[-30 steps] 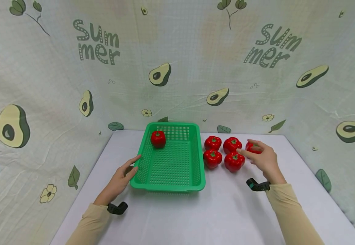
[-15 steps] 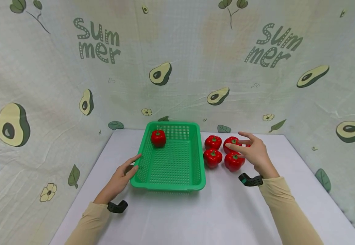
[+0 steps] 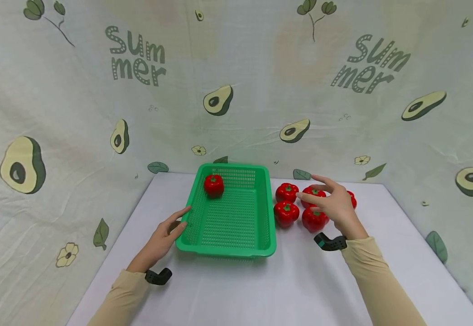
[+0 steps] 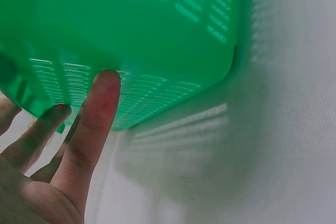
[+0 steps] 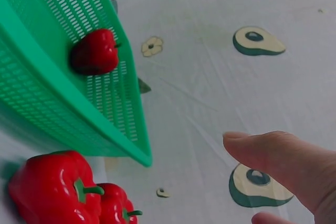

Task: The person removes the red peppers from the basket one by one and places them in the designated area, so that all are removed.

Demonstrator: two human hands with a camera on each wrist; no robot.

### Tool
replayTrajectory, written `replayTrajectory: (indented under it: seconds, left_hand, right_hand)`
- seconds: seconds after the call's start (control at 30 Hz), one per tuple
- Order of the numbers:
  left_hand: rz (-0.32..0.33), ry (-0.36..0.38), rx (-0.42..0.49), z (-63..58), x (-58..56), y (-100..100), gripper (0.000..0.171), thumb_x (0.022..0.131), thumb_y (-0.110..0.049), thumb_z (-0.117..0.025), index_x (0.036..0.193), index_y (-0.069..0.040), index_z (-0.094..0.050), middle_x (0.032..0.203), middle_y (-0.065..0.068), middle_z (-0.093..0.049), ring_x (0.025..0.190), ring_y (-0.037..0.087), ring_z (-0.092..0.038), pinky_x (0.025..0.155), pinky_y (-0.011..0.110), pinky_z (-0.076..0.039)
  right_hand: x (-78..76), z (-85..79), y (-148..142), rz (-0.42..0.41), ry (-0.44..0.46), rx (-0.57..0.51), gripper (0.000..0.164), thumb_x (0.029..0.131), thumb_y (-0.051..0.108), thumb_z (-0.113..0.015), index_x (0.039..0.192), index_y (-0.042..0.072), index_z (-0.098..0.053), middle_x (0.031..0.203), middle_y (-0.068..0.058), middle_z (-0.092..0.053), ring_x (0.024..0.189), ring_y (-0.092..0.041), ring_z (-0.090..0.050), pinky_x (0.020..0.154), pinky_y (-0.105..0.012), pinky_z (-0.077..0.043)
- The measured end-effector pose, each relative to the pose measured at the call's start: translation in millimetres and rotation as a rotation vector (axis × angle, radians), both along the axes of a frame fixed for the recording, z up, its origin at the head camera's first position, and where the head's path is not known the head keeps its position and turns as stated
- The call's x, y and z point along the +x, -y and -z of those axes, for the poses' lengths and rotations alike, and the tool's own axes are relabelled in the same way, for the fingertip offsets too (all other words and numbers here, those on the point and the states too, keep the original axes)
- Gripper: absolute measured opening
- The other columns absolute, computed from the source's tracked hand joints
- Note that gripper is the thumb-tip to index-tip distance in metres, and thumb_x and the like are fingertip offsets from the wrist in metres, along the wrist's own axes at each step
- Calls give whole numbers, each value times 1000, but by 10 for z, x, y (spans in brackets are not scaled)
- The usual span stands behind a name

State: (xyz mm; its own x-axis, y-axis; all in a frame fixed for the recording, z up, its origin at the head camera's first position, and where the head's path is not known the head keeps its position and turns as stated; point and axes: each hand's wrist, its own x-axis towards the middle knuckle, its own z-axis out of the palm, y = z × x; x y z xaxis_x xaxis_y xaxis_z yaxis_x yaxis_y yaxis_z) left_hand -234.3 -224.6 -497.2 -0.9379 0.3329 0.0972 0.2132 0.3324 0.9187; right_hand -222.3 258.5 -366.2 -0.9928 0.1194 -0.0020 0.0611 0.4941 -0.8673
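A green plastic basket (image 3: 231, 251) stands on the table, with one red bell pepper (image 3: 214, 186) in its back left corner. My left hand (image 3: 161, 240) is at the basket's left side; in the left wrist view its straight fingers (image 4: 93, 124) rest against the perforated wall. To the right of the basket, several red bell peppers (image 3: 286, 213) stand in a group. Over the right part of that group hovers my right hand (image 3: 336, 206), fingers spread and nothing held. It partly covers the back middle pepper (image 3: 307, 203) and the far right pepper (image 3: 352, 199).
White cloth covers the table (image 3: 236, 294). Behind and at both sides hangs a pale curtain (image 3: 253, 59) printed with avocados and lettering. Black camera bands (image 3: 158, 276) sit on both wrists. The peppers stand close to the basket's right wall.
My right hand has moved left, from beside the far right pepper to over the middle ones. That far right pepper shows behind the hand now. My left hand stays at the basket.
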Motion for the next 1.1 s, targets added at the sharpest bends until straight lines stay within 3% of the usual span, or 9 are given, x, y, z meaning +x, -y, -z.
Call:
replayTrajectory:
  seconds: [0.33, 0.57, 0.7, 0.93, 1.1]
  left_hand:
    - [-4, -10, -12, -28, 9, -8, 54, 118, -31, -54, 170, -20, -42, 176, 13, -33, 150, 49, -46, 116, 77, -34]
    - [-11, -9, -12, -27, 6, -11, 54, 118, -30, -54, 170, -20, -42, 176, 13, -32, 150, 50, -45, 116, 78, -33]
    - [-5, -11, -11, -16, 5, -17, 54, 118, -29, -54, 170, -19, -42, 176, 14, -33, 149, 48, -47, 116, 77, -35]
    - [-7, -4, -11, -19, 4, -24, 54, 118, -28, -54, 170, -19, -42, 176, 14, -33, 149, 49, -46, 116, 76, -36]
    - [-10, 4, -7, -18, 1, -27, 54, 118, -29, -54, 170, -19, -42, 176, 15, -33, 150, 49, -46, 116, 76, -36]
  right_hand:
    - [-43, -23, 75, -55, -38, -58, 89, 99, 36, -85, 169, 8, -39, 158, -32, -51, 118, -48, -70, 82, -49, -66]
    - [-91, -63, 180, -107, -33, -110, 88, 99, 32, -85, 170, 9, -39, 160, -29, -49, 123, -49, -67, 85, -53, -65]
    - [-102, -71, 241, -107, -23, -106, 89, 97, 33, -87, 170, 12, -40, 161, -26, -49, 125, -49, -65, 84, -48, -65]
    - [-152, -82, 362, -130, -47, -147, 87, 96, 33, -88, 168, 13, -44, 158, -23, -53, 103, -39, -74, 86, -51, -65]
    - [-238, -76, 483, -159, -63, -195, 81, 97, 29, -88, 166, 12, -47, 155, -24, -55, 114, -44, -72, 84, -52, -65]
